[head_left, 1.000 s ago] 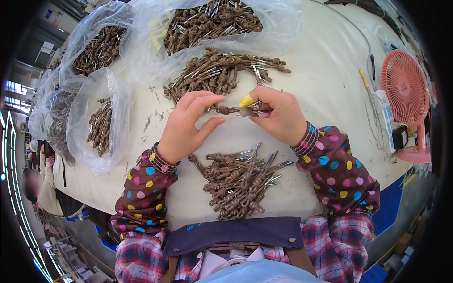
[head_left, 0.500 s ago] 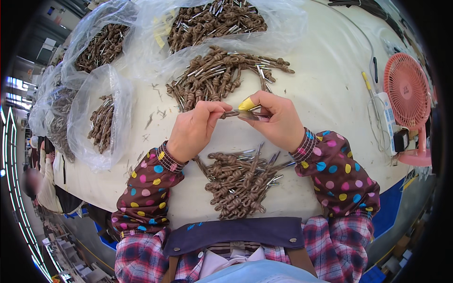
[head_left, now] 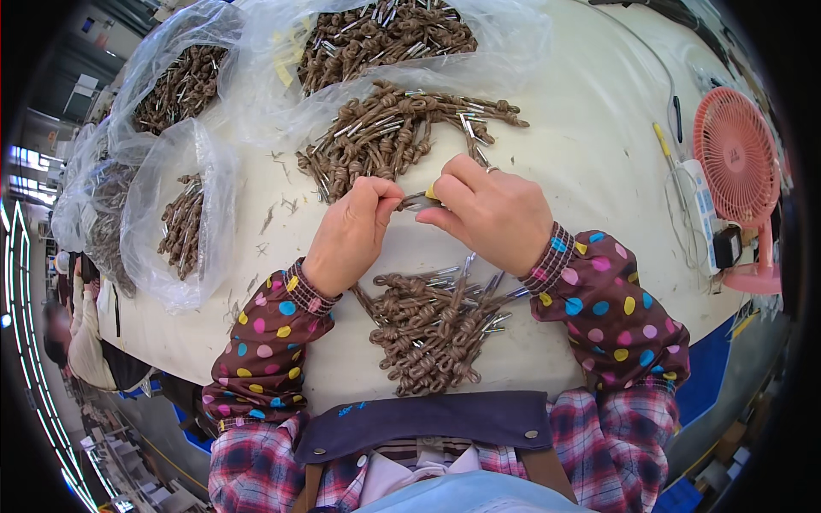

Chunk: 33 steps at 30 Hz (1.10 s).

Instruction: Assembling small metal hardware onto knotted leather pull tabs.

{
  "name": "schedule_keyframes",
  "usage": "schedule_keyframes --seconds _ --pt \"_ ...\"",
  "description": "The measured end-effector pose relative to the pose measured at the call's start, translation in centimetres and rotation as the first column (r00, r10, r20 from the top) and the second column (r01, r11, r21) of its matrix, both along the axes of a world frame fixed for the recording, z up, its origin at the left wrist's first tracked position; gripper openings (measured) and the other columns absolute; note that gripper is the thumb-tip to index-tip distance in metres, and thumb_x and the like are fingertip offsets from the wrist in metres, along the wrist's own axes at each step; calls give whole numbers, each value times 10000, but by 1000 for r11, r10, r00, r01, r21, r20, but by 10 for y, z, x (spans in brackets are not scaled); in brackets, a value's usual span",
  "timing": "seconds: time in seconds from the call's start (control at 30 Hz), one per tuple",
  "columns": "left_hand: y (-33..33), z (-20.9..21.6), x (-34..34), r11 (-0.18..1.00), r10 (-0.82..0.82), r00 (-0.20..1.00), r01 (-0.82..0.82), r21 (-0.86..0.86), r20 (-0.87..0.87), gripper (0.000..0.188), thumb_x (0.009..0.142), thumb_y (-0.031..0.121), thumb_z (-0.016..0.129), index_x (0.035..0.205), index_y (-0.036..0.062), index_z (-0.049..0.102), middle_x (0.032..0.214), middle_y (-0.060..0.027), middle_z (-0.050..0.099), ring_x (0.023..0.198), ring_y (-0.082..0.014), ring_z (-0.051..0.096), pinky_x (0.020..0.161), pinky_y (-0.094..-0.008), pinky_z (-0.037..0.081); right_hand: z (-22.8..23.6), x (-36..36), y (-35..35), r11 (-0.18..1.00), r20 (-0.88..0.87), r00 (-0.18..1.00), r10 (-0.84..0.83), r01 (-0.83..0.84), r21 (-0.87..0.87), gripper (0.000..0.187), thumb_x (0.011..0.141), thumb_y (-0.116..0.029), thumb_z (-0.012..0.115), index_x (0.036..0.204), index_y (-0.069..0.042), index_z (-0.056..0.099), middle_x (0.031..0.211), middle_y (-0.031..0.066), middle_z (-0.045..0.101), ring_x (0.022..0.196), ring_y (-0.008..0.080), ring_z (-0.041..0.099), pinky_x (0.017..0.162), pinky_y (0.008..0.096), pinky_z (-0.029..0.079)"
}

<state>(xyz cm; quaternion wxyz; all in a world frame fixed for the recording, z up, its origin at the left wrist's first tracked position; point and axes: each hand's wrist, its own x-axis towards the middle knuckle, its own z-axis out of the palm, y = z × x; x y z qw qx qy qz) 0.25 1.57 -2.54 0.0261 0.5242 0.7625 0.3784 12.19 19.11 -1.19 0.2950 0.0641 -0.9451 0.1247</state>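
Observation:
Between thumb and fingertips, my left hand (head_left: pixel 351 227) pinches a brown knotted cord (head_left: pixel 404 203), mostly hidden by the fingers. My right hand (head_left: pixel 496 209) is closed round a small metal cutter, thread snips by the look of it (head_left: pixel 416 200), whose blades meet the cord just beside my left fingertips. A bit of yellow shows at the right fingertips. Below my hands lies a pile of brown knotted cords (head_left: pixel 428 329) with silvery metal tips. Beyond them, a larger heap of the same cords (head_left: pixel 376 137) spreads over the pale table.
Clear plastic bags (head_left: pixel 184 239) of knotted cords stand at the left, and another bagged heap (head_left: pixel 389 43) lies at the far side. A pink fan (head_left: pixel 735 158), a white power strip (head_left: pixel 703 205) and a yellow-handled tool (head_left: pixel 663 138) are at the right. Another person (head_left: pixel 90 333) sits far left.
My right hand has turned over, back of the hand now upward, and its fingers cover more of the cutter. The left hand keeps its pinch on the cord, nearly in place.

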Motion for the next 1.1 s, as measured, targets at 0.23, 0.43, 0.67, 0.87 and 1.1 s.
schedule_keyframes --seconds 0.23,0.43,0.67,0.87,1.1 --pt "1 1 3 1000 -24 1000 24 13 -11 120 915 33 557 996 18 470 846 -149 585 720 -323 592 628 -364 482 -1 0 -1 1000 -33 999 14 -14 1 260 785 -321 699 788 -124 530 806 5 508 542 161 555 494 295 437" --pt "0 0 3 999 -43 999 43 6 15 112 917 32 552 1000 20 478 845 -145 582 715 -311 590 631 -354 482 -2 0 1 1000 -20 1000 23 -23 1 252 769 -298 717 790 -123 538 815 3 523 552 161 565 498 297 443" --pt "-1 0 4 996 -89 990 88 15 109 97 915 12 539 999 20 491 829 -126 567 694 -267 564 627 -336 470 -2 -2 9 991 2 995 103 -102 -86 282 732 -280 741 796 -103 531 827 15 532 587 197 574 516 322 450" --pt "-1 -1 3 994 -108 990 106 34 92 101 913 1 536 1001 20 491 819 -117 559 684 -253 547 628 -326 464 2 -1 9 991 39 994 106 -102 -89 291 739 -294 736 802 -97 530 831 20 535 602 204 579 524 323 451" --pt "-2 -1 3 994 -109 986 106 29 124 104 913 3 542 1003 24 495 815 -116 559 677 -250 545 621 -322 463 2 -1 10 990 49 993 108 -103 -95 291 744 -301 730 801 -97 531 825 17 533 598 202 575 522 321 450"
